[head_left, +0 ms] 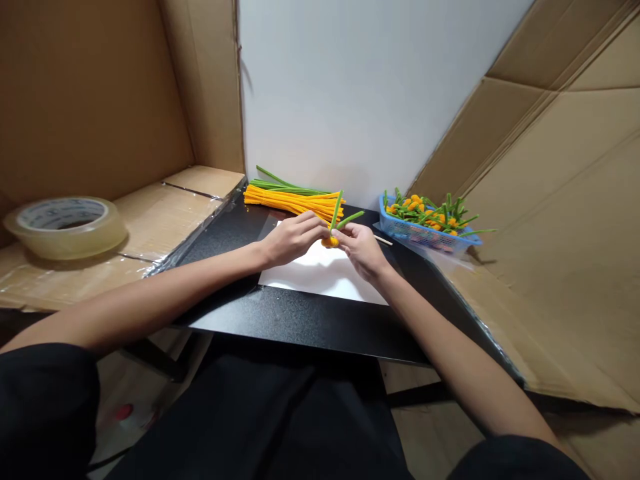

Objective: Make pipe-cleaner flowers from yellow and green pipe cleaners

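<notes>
My left hand (293,238) and my right hand (361,249) meet over a white sheet (320,277) on a black table (300,320). Both pinch a small orange pipe-cleaner piece (329,242) with two green pipe-cleaner ends (345,212) sticking up from it. Behind the hands lies a bundle of orange pipe cleaners (290,200) with green ones (280,183) beside it against the wall.
A blue basket (425,235) holding several orange and green pipe-cleaner pieces stands at the right of the table. A thin wooden stick (384,241) lies near it. A roll of clear tape (65,227) rests on a cardboard box at left. Cardboard leans on both sides.
</notes>
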A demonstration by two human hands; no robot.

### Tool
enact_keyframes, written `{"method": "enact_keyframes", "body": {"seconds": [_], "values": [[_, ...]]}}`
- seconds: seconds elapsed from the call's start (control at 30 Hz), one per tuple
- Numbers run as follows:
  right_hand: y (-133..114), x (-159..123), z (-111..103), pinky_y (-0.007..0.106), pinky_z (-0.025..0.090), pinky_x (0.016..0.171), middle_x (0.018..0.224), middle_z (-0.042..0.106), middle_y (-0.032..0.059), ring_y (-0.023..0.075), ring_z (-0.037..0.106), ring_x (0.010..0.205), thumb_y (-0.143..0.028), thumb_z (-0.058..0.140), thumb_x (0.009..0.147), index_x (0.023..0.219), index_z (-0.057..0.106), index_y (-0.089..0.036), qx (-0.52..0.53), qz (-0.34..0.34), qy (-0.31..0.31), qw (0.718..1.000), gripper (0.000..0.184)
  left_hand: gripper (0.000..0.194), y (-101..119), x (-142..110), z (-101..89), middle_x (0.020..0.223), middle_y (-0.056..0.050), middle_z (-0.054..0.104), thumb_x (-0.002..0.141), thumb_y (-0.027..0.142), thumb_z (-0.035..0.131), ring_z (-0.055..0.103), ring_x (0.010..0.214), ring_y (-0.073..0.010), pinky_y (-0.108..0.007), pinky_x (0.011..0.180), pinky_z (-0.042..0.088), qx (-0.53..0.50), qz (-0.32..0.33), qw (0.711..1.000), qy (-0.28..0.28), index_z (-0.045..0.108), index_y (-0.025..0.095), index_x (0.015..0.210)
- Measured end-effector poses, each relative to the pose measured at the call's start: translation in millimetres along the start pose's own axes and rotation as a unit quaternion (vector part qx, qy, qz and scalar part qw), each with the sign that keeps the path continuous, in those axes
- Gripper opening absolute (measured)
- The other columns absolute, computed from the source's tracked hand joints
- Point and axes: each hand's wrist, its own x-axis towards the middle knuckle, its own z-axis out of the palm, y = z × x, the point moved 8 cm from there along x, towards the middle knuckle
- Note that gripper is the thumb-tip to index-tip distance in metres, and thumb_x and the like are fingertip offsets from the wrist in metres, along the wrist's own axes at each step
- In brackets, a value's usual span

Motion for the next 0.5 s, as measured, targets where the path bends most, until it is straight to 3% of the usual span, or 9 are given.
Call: {"method": "enact_keyframes", "body": {"seconds": [0.13,0.4,0.5], "values": [[-12,0,-7,0.041,0.061,0.081,0.083,0.075,0.0059,0.0199,0.071,0.077,-0.054,0.085,0.069,0.083,0.070,-0.016,-0.054,-0.081,0.040,0.994,0.043,0.019,2,2,-4.2,0.095,-0.011,0.071,0.094,0.035,0.059,0.059,0.095,-0.0249,-0.042,0.096,0.047,0.010,-0.017,0.999,0.039,0.071,0.023,0.087],[3,-1,2,0.037,0.061,0.071,0.075,0.073,0.0056,0.0195,0.070,0.071,-0.061,0.082,0.069,0.076,0.066,-0.017,-0.023,-0.040,0.034,0.998,0.047,0.011,2,8,3.3,0.092,-0.012,0.072,0.086,0.032,0.068,0.063,0.093,-0.0252,-0.042,0.097,0.049,-0.075,0.000,0.995,-0.065,0.075,0.024,0.085],[-4,0,-4,0.038,0.062,0.074,0.081,0.075,0.0055,0.0200,0.071,0.076,-0.058,0.083,0.069,0.082,0.068,-0.018,-0.019,-0.068,0.054,0.996,0.045,0.009,-3,7,-6.1,0.091,-0.010,0.073,0.085,0.033,0.073,0.064,0.093,-0.0234,-0.040,0.096,0.049,-0.090,-0.037,0.995,0.010,0.075,0.023,0.085]]}}
